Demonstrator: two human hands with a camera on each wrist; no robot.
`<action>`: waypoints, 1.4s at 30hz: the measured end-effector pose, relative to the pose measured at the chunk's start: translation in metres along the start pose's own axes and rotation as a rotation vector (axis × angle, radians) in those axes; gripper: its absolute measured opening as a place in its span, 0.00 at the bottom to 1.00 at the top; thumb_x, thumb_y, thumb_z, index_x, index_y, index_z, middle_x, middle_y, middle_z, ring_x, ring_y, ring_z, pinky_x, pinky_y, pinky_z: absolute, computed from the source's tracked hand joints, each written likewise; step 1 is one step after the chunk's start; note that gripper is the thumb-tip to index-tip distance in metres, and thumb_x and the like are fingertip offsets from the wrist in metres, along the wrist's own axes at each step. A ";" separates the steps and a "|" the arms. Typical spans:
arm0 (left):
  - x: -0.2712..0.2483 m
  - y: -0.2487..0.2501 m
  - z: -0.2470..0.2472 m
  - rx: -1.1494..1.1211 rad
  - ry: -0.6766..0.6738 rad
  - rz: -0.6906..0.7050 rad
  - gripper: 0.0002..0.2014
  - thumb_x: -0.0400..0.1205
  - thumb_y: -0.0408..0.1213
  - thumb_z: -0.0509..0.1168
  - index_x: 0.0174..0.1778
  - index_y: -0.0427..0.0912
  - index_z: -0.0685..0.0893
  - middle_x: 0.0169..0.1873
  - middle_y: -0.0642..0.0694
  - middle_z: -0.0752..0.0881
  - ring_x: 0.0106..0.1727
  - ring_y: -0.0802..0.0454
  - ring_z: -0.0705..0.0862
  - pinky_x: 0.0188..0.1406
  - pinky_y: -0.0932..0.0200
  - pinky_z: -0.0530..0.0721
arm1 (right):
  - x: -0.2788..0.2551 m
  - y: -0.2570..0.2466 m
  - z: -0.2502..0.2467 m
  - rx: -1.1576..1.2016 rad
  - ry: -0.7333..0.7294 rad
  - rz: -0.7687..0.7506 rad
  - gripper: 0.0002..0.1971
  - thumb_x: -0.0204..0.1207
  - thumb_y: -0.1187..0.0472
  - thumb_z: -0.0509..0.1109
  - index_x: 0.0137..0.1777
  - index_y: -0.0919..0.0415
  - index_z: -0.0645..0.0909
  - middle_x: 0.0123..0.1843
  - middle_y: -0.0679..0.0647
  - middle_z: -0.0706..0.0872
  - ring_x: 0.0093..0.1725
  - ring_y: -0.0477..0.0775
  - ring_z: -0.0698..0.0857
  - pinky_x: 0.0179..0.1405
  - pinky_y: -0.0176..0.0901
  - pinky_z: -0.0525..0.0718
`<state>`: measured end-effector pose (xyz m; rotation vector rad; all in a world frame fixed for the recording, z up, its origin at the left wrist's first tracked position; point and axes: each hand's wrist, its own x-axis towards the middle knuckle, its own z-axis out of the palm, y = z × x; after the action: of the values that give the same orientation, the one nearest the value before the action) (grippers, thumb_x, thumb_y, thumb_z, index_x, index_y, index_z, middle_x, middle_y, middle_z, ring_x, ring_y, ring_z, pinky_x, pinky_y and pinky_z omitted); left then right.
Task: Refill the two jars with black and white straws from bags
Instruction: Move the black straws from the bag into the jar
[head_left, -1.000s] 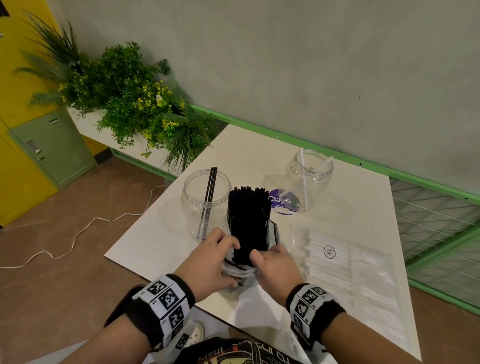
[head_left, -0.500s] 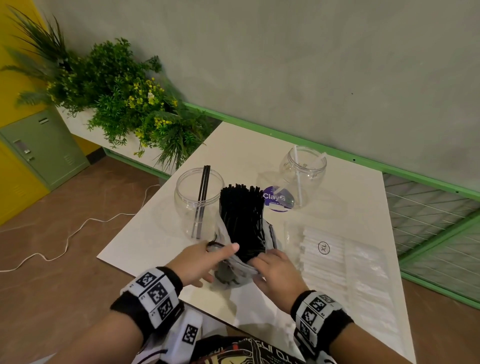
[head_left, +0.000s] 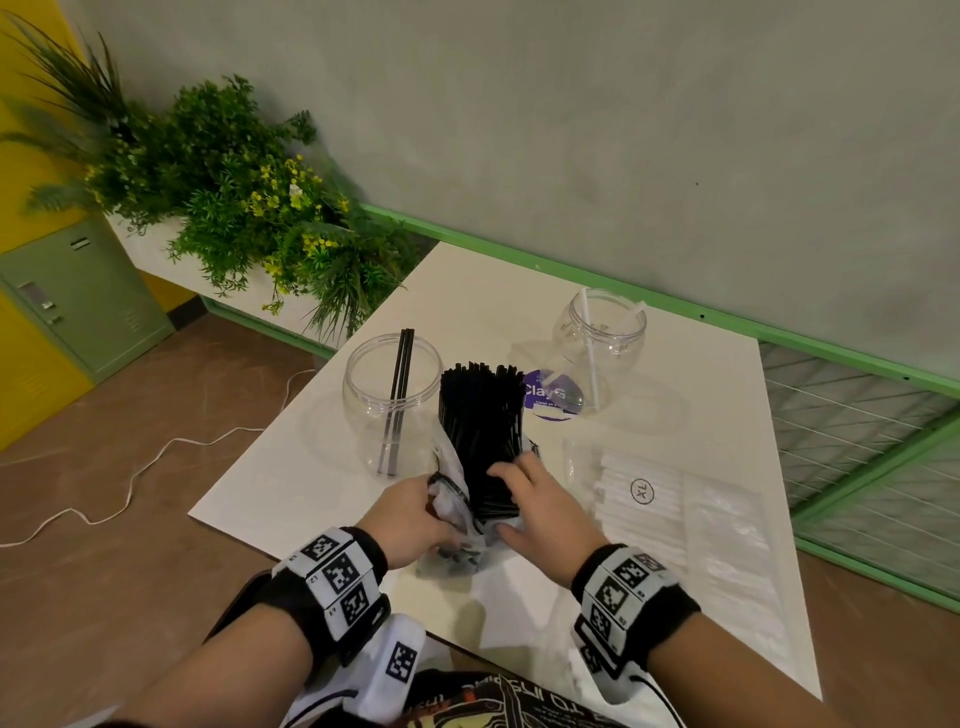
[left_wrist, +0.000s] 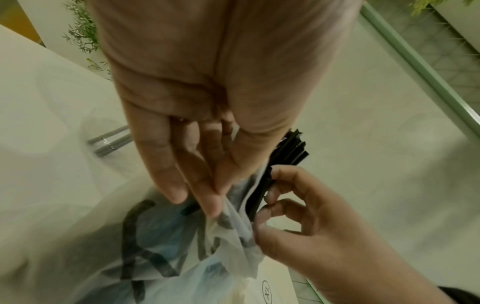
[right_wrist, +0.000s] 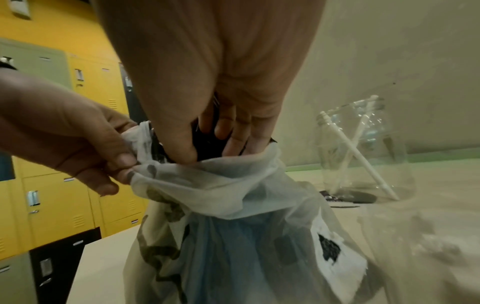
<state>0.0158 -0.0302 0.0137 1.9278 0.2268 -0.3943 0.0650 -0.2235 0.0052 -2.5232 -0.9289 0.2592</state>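
Item: black straws (head_left: 480, 431), bundle upright in bag (head_left: 451, 540) at the table's near edge; our right hand (head_left: 540, 512) grips them, our left hand (head_left: 410, 519) pinches the bag rim. Their jar (head_left: 392, 395) stands just far-left, mouth up, nearer our left hand.

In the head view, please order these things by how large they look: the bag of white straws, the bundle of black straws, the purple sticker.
1. bag of white straws, clearly the largest
2. bundle of black straws
3. purple sticker, smallest, though partly hidden behind the bundle

The bag lies nearer the camera, so its lead may be overstated.
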 end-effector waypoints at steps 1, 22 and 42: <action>0.000 0.001 0.002 -0.012 -0.001 0.035 0.12 0.65 0.27 0.76 0.37 0.44 0.82 0.30 0.53 0.87 0.33 0.61 0.84 0.33 0.65 0.80 | 0.003 -0.001 0.001 -0.052 -0.022 -0.001 0.28 0.73 0.59 0.73 0.73 0.56 0.70 0.64 0.52 0.69 0.56 0.54 0.78 0.56 0.44 0.80; -0.008 0.001 -0.014 0.061 0.060 0.140 0.12 0.72 0.37 0.73 0.29 0.47 0.76 0.30 0.52 0.81 0.34 0.60 0.79 0.43 0.60 0.77 | 0.009 0.002 -0.003 0.068 0.219 0.167 0.10 0.72 0.60 0.74 0.53 0.54 0.81 0.41 0.44 0.75 0.45 0.49 0.76 0.47 0.41 0.76; -0.004 0.007 -0.003 0.368 -0.084 0.271 0.12 0.77 0.30 0.63 0.44 0.54 0.72 0.29 0.53 0.76 0.29 0.60 0.74 0.31 0.65 0.71 | 0.009 0.003 0.022 -0.044 0.168 0.053 0.24 0.62 0.50 0.76 0.59 0.56 0.81 0.58 0.53 0.73 0.58 0.56 0.72 0.58 0.49 0.75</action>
<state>0.0156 -0.0297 0.0225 2.2595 -0.1743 -0.3520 0.0672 -0.2124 -0.0160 -2.5657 -0.8103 0.0418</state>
